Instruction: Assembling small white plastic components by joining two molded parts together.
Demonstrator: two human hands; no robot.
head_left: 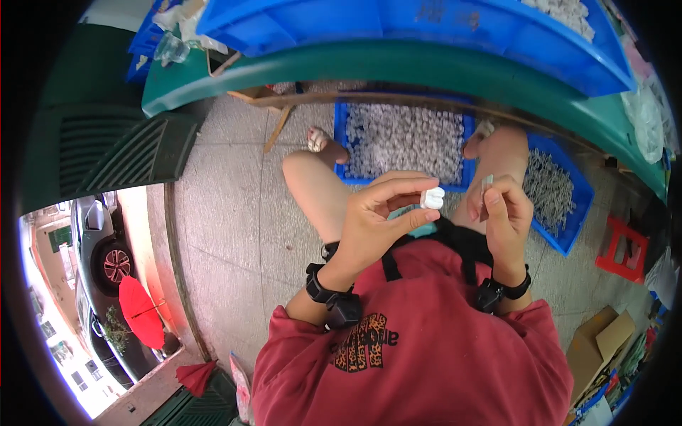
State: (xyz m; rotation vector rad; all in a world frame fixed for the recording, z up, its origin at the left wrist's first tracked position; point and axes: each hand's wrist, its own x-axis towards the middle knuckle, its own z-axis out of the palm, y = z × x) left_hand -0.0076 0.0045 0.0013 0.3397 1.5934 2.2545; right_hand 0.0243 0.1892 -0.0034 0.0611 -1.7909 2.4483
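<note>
Our left hand [375,211] pinches a small, white, plastic-looking block [431,199]; our right hand [509,214] pinches a thin, flat, greyish strip [486,193]. We judge this positioning; next needs steady alignment.

A small workshop, it seems: blue tubs [561,241] of small parts [405,138] crowd the floor [227,192] by a far green table [383,67] (a car [115,264] stands outside, left).

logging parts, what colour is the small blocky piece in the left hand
The piece is white, clearest in the head view.
</note>
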